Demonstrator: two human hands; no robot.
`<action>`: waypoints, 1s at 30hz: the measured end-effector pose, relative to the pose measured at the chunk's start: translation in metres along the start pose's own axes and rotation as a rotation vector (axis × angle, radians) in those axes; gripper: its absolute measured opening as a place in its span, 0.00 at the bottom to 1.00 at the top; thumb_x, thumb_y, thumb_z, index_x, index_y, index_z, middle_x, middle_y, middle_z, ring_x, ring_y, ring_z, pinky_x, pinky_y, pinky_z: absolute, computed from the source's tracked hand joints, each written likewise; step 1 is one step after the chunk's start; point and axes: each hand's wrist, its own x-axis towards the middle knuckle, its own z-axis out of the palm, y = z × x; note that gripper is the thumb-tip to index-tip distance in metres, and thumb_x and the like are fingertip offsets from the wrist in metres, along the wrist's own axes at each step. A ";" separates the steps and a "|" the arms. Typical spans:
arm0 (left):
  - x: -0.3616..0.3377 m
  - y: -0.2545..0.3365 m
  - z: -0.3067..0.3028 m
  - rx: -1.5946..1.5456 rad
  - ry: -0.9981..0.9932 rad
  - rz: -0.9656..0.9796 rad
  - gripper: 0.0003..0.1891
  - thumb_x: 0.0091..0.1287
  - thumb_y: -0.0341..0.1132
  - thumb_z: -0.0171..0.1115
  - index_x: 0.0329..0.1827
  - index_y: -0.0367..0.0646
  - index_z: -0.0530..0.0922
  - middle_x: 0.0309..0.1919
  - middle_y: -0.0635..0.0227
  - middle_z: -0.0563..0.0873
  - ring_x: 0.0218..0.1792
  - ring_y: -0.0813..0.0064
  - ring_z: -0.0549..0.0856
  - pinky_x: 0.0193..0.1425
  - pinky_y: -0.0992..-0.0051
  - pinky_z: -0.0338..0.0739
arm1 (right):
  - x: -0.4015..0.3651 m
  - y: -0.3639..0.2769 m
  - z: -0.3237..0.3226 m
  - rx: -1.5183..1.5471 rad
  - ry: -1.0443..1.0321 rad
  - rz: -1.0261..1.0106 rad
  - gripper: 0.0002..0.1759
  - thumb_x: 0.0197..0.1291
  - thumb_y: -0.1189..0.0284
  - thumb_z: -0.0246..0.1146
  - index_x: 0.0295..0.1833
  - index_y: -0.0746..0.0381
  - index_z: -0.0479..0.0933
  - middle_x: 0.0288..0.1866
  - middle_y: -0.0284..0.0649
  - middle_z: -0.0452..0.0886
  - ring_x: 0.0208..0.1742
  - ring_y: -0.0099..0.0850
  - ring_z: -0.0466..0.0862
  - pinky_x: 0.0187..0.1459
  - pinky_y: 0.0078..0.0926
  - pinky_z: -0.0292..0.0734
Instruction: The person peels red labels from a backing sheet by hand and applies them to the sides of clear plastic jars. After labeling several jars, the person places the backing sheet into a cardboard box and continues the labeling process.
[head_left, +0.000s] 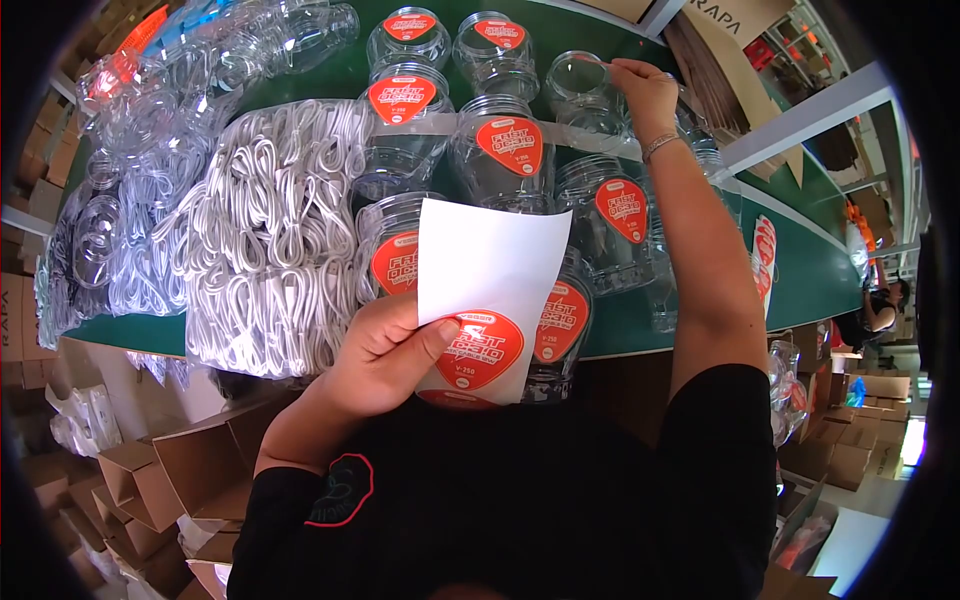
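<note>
My left hand point(385, 355) is closed on a white sticker sheet point(490, 255), its thumb over a red label point(478, 350) near the lower end. Stretched out to the back right, my right hand point(645, 88) has its fingertips at the rim of a clear jar without a label point(583, 88); the fingers look pressed together. Around the sheet stand several clear jars with red labels, one just behind it point(503, 150) and another to its right point(615, 225). Part of a labelled jar point(565, 325) shows beside the sheet's right edge.
Bundles of white cables point(290, 200) in clear bags fill the green table's point(630, 345) left part. More clear jars point(300, 35) lie at the back left. A strip of red labels point(763, 260) is on the right. Cardboard boxes point(200, 465) stand below; a person point(880, 308) is far right.
</note>
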 end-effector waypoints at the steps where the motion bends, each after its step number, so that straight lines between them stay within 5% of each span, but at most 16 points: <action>1: 0.000 0.000 0.000 0.003 -0.001 0.001 0.12 0.72 0.24 0.51 0.55 0.30 0.77 0.43 0.60 0.87 0.39 0.77 0.85 0.44 0.83 0.78 | -0.002 -0.004 0.000 -0.018 0.013 0.007 0.10 0.54 0.70 0.68 0.40 0.62 0.86 0.29 0.33 0.85 0.28 0.19 0.76 0.33 0.15 0.73; 30: -0.002 -0.010 -0.002 -0.027 -0.004 -0.010 0.12 0.72 0.23 0.51 0.54 0.31 0.77 0.39 0.67 0.86 0.35 0.83 0.80 0.40 0.86 0.74 | -0.018 -0.023 -0.005 -0.433 -0.112 -0.082 0.14 0.59 0.63 0.63 0.41 0.62 0.86 0.32 0.35 0.86 0.26 0.24 0.79 0.30 0.20 0.73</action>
